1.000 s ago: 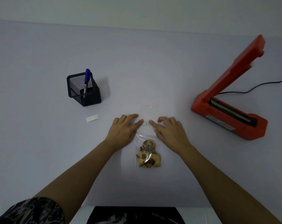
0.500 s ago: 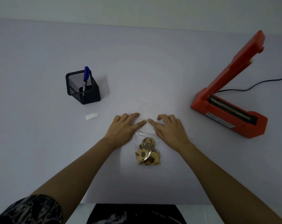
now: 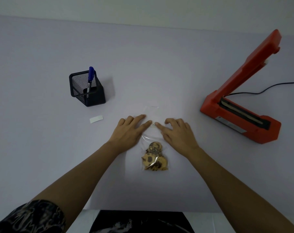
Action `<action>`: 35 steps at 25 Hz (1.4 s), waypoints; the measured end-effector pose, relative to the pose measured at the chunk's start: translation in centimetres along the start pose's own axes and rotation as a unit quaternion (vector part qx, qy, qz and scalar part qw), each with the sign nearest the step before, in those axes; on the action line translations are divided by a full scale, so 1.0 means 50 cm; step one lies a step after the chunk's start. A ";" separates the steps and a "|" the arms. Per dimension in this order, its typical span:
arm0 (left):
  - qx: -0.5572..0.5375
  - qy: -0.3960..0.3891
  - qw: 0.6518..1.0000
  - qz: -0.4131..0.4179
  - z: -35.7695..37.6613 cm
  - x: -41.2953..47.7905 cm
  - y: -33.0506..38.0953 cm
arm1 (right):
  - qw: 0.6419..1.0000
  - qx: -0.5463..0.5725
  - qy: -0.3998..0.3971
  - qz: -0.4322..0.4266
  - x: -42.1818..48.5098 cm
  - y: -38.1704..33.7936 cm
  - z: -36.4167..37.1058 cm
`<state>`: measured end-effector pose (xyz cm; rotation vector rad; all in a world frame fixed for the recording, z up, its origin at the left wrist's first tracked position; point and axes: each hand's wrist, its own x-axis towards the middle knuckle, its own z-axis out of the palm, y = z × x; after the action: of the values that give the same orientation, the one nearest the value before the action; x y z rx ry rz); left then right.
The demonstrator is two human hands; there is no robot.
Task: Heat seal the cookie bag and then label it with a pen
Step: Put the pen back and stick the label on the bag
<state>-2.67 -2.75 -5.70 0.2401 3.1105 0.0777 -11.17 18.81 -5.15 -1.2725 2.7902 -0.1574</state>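
Clear cookie bag (image 3: 153, 132) lies flat (cookies bunched low), left hand (image 3: 128, 130) and right hand (image 3: 178, 133) grips spread, pressing it

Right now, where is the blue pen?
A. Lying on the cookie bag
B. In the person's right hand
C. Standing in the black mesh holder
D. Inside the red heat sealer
C: the blue pen stands upright in the black mesh holder, far left of the cookie bag, while both hands, left and right, lie flat on the bag with nothing in them.
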 end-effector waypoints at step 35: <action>-0.537 0.057 0.742 -0.396 -0.161 0.324 -0.130 | 0.756 0.557 0.038 0.342 0.335 0.012 -0.137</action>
<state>-19.88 -7.04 1.73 -1.0812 2.3776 1.7391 -23.33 6.99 1.20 0.0518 2.1904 -1.5002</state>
